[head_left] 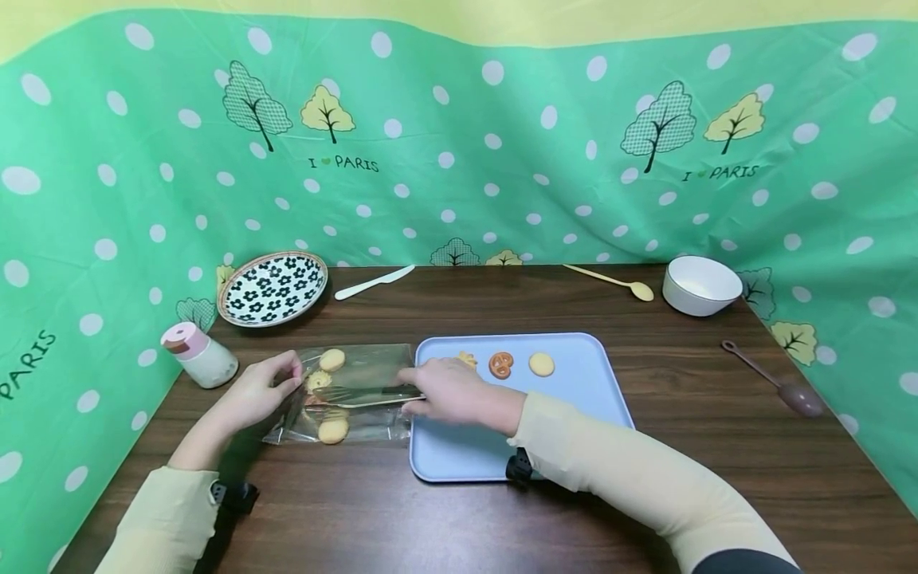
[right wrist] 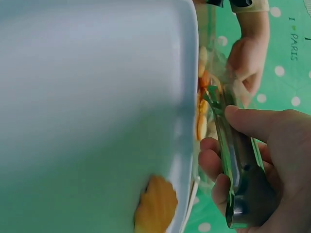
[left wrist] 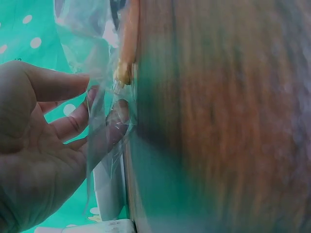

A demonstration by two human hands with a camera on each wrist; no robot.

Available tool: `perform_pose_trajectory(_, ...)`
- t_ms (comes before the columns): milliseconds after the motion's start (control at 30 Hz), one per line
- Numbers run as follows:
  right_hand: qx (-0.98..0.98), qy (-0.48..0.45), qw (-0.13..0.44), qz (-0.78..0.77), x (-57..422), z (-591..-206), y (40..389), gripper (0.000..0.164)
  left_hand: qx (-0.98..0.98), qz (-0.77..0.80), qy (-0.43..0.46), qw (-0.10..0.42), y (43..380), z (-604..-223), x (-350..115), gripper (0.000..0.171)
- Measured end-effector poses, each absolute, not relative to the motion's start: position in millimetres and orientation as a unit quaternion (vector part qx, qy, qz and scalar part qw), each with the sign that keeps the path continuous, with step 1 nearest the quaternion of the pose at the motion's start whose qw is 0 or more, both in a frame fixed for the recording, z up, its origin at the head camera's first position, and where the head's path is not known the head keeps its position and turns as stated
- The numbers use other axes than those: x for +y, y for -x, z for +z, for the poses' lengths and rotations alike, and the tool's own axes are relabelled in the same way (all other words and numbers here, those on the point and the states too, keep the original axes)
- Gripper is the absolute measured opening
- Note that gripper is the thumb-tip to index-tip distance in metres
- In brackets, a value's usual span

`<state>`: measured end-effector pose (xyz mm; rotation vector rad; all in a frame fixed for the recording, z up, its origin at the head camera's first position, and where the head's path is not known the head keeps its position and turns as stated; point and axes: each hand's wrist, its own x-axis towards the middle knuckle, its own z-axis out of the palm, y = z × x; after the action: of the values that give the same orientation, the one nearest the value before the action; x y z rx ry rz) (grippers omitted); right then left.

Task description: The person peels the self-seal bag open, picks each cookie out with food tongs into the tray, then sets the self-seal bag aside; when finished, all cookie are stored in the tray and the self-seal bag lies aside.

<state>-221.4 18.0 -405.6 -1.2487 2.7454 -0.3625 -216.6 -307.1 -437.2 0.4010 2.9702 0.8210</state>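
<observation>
A clear plastic bag [head_left: 380, 359] lies on the table with several cookies inside, among them round cookies [head_left: 333, 431] and a flower-shaped cookie [head_left: 319, 382]. My left hand [head_left: 251, 392] pinches the bag's left edge between thumb and fingers; the film [left wrist: 97, 121] stands up between them in the left wrist view. My right hand [head_left: 453, 391] grips metal tongs [right wrist: 238, 165], whose tips reach in among the bagged cookies. Beneath the right hand is a light blue tray [head_left: 459, 462]. On it lie a pretzel-shaped cookie [head_left: 501, 365], a round cookie [head_left: 542, 364] and a partly hidden scalloped cookie [right wrist: 156, 206].
Behind the bag are a flower-patterned plate [head_left: 272, 289] and a white knife [head_left: 374, 282]. A pink-lidded jar [head_left: 201, 355] stands left of my left hand. Toward the right are a yellow spoon [head_left: 641, 292], a white bowl [head_left: 701, 287] and a brown spoon [head_left: 799, 399].
</observation>
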Motion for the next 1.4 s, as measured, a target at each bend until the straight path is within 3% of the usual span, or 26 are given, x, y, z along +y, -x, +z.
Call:
perform_pose_trajectory(400,0.914,0.368,0.079,-0.151,57,-397,227,0.034,0.957,0.26,-0.123,0.026,219,-438,-306,0.013)
perform_pose_trajectory(767,0.918,0.366,0.062,-0.141,57,-406,229,0.042,0.957,0.261,-0.122,0.026,217,-436,-306,0.013)
perform_pose_trajectory(1067,0.913,0.389,0.011,-0.124,52,-416,225,0.031,0.957,0.259,-0.127,0.021,217,-435,-304,0.013)
perform_pose_trajectory(1400,0.911,0.386,0.017,-0.145,56,-414,228,0.029,0.956,0.263,-0.127,0.026,217,-435,-304,0.014)
